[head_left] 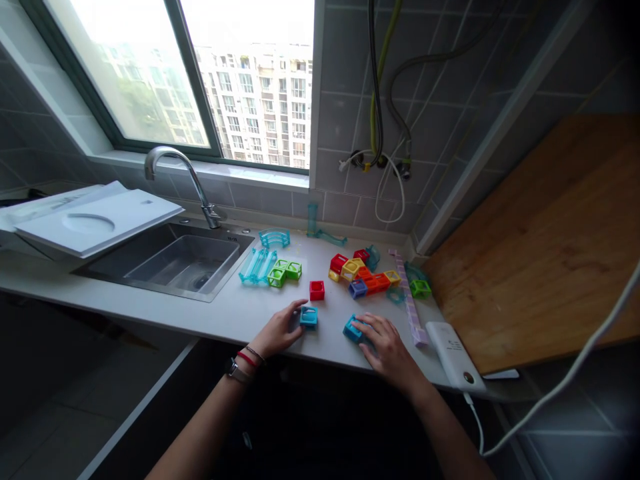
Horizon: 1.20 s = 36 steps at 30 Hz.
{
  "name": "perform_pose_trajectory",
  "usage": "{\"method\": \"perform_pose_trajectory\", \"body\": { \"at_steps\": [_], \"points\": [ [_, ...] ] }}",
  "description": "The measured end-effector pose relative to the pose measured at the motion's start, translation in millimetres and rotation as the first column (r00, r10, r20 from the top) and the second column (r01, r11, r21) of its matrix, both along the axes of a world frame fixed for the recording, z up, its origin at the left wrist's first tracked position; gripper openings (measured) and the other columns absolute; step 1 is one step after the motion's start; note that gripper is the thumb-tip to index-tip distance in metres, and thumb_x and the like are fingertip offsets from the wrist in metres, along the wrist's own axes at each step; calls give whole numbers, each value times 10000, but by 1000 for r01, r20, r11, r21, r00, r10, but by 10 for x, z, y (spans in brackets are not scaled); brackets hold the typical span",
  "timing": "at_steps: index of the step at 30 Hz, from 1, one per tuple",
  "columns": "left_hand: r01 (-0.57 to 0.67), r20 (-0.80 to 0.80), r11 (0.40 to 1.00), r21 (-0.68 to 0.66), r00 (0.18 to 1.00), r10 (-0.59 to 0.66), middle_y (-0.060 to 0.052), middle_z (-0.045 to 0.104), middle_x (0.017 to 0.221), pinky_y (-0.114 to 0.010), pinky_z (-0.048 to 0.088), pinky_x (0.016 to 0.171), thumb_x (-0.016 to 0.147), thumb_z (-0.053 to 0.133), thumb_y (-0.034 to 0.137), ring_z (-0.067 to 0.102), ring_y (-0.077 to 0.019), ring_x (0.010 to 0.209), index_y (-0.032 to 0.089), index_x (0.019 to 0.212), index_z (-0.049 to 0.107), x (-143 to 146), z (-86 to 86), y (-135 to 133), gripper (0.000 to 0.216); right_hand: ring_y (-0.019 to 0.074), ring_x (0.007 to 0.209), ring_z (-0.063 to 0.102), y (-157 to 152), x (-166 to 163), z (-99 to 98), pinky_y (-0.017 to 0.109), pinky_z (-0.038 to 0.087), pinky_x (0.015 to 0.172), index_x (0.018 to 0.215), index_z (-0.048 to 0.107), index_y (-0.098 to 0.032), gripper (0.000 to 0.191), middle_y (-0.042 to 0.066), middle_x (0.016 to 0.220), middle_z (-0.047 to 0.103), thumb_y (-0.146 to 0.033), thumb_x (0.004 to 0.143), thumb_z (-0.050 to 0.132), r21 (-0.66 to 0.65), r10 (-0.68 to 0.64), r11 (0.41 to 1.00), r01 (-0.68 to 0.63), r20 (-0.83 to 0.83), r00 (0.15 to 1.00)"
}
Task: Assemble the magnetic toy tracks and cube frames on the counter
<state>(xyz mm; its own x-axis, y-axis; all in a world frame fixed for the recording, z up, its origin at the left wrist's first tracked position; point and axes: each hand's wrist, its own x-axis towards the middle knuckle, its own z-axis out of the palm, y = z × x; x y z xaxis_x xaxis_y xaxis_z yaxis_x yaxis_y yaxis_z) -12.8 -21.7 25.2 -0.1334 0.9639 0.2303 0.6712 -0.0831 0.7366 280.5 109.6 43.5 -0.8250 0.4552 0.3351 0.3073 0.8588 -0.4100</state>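
Note:
My left hand (281,331) rests on the white counter (235,313) with thumb and fingers closed round a blue hollow cube (309,317). My right hand (387,345) lies over a second blue cube (352,329), its fingers curled on the cube's right side. A red cube (317,290) stands just beyond the two. Farther back lies a cluster of red, yellow, orange and purple cubes (361,273). Green cubes (284,272) sit next to clear teal track pieces (257,266).
A steel sink (175,263) with a tap (173,163) is at the left, a white board (95,220) across its far edge. A wooden board (545,247) leans at the right. A white power bank (455,357) with a cable lies near the counter's front edge, beside a lilac strip (409,303).

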Motion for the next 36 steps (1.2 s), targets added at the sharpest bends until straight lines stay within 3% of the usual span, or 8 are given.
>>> {"method": "perform_pose_trajectory", "body": {
  "at_steps": [5, 8, 13, 23, 36],
  "points": [
    [10, 58, 1000, -5, 998, -10, -105, 655, 1289, -413, 509, 1016, 796, 735, 277, 627, -270, 1190, 253, 1453, 444, -62, -9, -26, 719, 306, 1370, 453, 237, -208, 71, 557, 364, 1130, 1437, 503, -315, 761, 48, 1476, 532, -2, 746, 560, -14, 73, 997, -72, 147, 986],
    [-23, 85, 999, 31, 996, 20, -89, 664, 1269, -418, 522, 998, 808, 737, 317, 644, -261, 1141, 263, 1407, 501, -33, -44, 2, 646, 283, 1298, 530, 344, -315, 76, 496, 410, 1105, 1371, 581, -289, 692, 59, 1355, 638, -9, 738, 588, -68, 128, 991, -119, 143, 981],
    [-31, 112, 998, 51, 993, 26, -71, 701, 1192, -390, 545, 957, 849, 698, 325, 676, -225, 1033, 237, 1284, 612, -16, -81, 44, 453, 266, 1107, 636, 349, -507, 73, 405, 499, 993, 1258, 666, -235, 502, 85, 1183, 712, -176, 765, 739, -165, 115, 982, -96, 104, 988],
    [-30, 97, 999, 40, 995, 26, -69, 696, 1235, -399, 521, 1001, 865, 690, 321, 658, -237, 1110, 242, 1277, 619, -28, -102, 46, 425, 259, 1097, 638, 158, -898, -12, 371, 495, 984, 1249, 665, -224, 483, 90, 1155, 704, -254, 782, 786, -176, 135, 976, -125, 42, 990],
    [-42, 81, 999, 19, 996, 41, -64, 694, 1258, -411, 508, 1026, 864, 690, 338, 655, -244, 1142, 242, 1287, 614, -50, -152, 47, 440, 249, 1083, 637, 131, -1017, -18, 359, 490, 979, 1235, 670, -229, 446, 78, 1140, 701, -258, 802, 770, -188, 126, 975, -118, 29, 992]
  ]
}}
